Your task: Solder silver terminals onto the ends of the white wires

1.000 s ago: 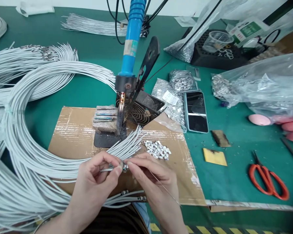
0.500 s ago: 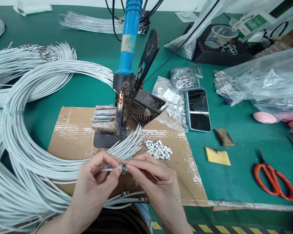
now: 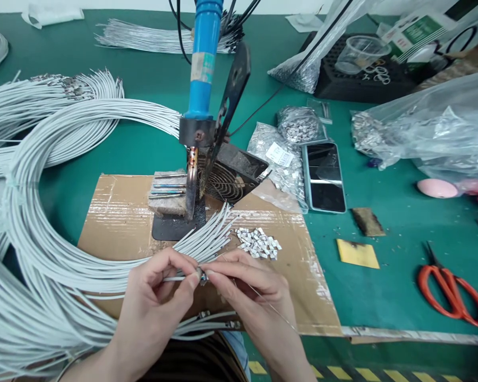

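Because the metal connector (image 3: 203,277) was so small, fingertips alone could manage it: it sat between the left grip (image 3: 161,289) and the right grip (image 3: 255,286), above the cardboard sheet (image 3: 119,228) that lay on the green surface (image 3: 386,302). The left thumb and forefinger were clamped on a white cable (image 3: 172,278) near its end. The right grip was closed on a thin wire (image 3: 276,312), which slanted back past the wrist; whether it also pinched the connector could not be told.

Done well, the step seemed to ask for a firm left pinch close behind the connector, so that the cable neither rolled nor slid out, while the right fingers kept light pressure. Good practice would have kept the wire's trailing length free of the nearby loose cable ends (image 3: 207,239) and worked in small moves, since the fingers hid much of the joint. The blue-handled soldering iron (image 3: 203,90) stood just beyond, its tip pointing down, so knuckles were best kept low and clear of it. The pile of small connectors (image 3: 258,245) lay beside the right grip and was best left undisturbed.
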Demonstrator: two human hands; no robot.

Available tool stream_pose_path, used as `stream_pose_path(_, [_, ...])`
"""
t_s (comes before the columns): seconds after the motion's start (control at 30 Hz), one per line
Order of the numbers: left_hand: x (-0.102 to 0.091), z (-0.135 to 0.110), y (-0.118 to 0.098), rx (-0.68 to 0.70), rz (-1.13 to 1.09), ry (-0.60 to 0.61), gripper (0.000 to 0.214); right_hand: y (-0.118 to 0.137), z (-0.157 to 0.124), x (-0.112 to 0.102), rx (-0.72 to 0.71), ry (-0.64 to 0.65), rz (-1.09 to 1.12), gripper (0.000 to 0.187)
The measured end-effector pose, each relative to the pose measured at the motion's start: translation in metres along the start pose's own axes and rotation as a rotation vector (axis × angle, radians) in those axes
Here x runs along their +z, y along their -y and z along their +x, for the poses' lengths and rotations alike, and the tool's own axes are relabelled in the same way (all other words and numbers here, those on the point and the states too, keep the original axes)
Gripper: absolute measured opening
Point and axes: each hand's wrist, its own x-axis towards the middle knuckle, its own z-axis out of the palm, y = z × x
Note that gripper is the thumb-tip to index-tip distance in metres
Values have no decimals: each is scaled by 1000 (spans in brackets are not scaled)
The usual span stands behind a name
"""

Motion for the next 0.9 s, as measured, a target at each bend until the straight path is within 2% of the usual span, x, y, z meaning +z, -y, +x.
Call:
stream_pose_path(0.13, [1, 0, 1, 6, -16, -1, 17, -1, -1, -1, -7, 15, -14, 26])
stream_pose_path(0.23, [2, 1, 1, 8, -9, -17, 17, -5, -7, -3, -26, -28, -103, 23])
stream_pose_path(0.37, [3, 4, 1, 19, 61, -82, 18, -14, -19, -5, -26, -119, -260, 39])
stream_pose_path(0.53, [2, 8, 2, 50, 123, -120, 17, -17, -20, -1, -34, -140, -248, 34])
stream_pose_path(0.67, [2, 12, 3, 72, 172, -170, 16, -7, -17, 4, 6, -194, -376, 17])
stream_pose_path(0.7, [2, 13, 4, 77, 179, -179, 16, -3, -17, 5, 32, -209, -400, 22])
stream_pose_path(0.77, [2, 15, 3, 81, 181, -188, 16, 2, -15, 8, 61, -200, -381, 32])
stream_pose_path(0.9, [2, 18, 1, 84, 160, -189, 15, 6, -6, 14, -16, -154, -241, 27])
